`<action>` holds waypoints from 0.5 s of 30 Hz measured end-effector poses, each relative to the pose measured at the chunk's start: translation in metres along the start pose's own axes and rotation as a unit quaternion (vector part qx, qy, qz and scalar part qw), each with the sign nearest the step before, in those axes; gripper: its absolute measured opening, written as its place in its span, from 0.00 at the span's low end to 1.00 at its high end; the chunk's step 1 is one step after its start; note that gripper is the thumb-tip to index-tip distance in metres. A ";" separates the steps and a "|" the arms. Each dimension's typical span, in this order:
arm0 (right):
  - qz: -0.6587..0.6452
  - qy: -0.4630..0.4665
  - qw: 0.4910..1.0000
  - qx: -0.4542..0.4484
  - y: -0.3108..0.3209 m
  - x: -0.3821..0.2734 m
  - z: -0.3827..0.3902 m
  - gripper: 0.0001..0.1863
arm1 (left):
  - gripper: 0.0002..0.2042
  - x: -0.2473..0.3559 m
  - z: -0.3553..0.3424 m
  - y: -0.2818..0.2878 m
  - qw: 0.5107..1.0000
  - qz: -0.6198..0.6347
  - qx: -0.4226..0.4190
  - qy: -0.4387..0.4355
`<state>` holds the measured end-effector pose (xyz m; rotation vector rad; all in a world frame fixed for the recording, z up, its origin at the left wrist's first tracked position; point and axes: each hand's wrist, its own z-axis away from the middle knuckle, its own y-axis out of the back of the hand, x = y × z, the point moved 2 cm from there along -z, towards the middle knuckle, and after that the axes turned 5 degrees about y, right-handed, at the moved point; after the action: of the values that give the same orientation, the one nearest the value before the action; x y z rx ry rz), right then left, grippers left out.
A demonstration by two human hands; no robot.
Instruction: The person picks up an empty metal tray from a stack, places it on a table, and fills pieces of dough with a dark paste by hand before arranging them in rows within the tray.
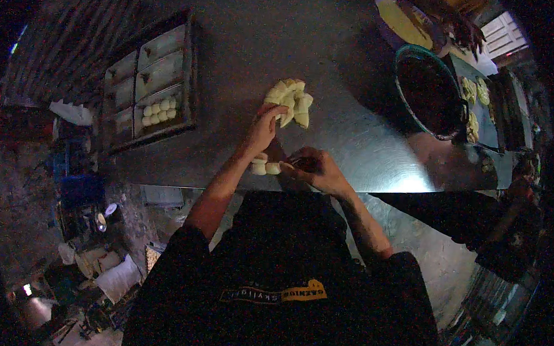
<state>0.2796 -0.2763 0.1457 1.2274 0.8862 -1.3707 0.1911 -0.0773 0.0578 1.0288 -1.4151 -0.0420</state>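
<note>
In the head view, a person in a dark shirt stands at a steel table (pixel 351 145). The left hand (pixel 263 128) reaches forward with its fingers curled onto the near edge of a heap of pale dough pieces (pixel 291 101) lying mid-table; whether they pinch a piece or merely rest on the heap cannot be told. The right hand (pixel 317 169) sits close to the table's front edge, fingers bent and closed around something small, beside a short row of small dough balls (pixel 266 167) just to its left. To work this step well, it seems wise to lift one piece cleanly off the heap without dragging its neighbours, and to keep the right hand's pressure light so the shaped lump stays round. The row's long axis runs left to right, parallel with the front edge; the heap is a loose fan with no clear long axis, its cut wedges pointing outward and away from the person. Farther left, a dark tray (pixel 192 78) with compartments holds more dough balls in one lower section. To the right stand a large dark bowl (pixel 429 87) and, beyond it, a flat pan (pixel 495 129) with shaped pieces.
</note>
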 end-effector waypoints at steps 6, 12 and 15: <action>-0.123 0.038 0.958 0.256 0.063 0.034 0.048 0.15 | 0.14 0.153 0.004 -0.024 0.989 0.078 -0.001 -0.129; -0.252 0.056 0.929 0.266 0.079 0.019 0.088 0.10 | 0.20 0.221 -0.009 -0.037 0.941 0.087 -0.025 -0.328; -0.343 0.076 0.922 0.164 0.088 -0.036 0.097 0.11 | 0.28 0.229 -0.004 -0.061 0.926 0.296 -0.048 -0.229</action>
<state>0.3433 -0.3776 0.2096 1.3471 1.3116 -2.0664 0.2792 -0.2447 0.2003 0.4856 -2.0848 0.0961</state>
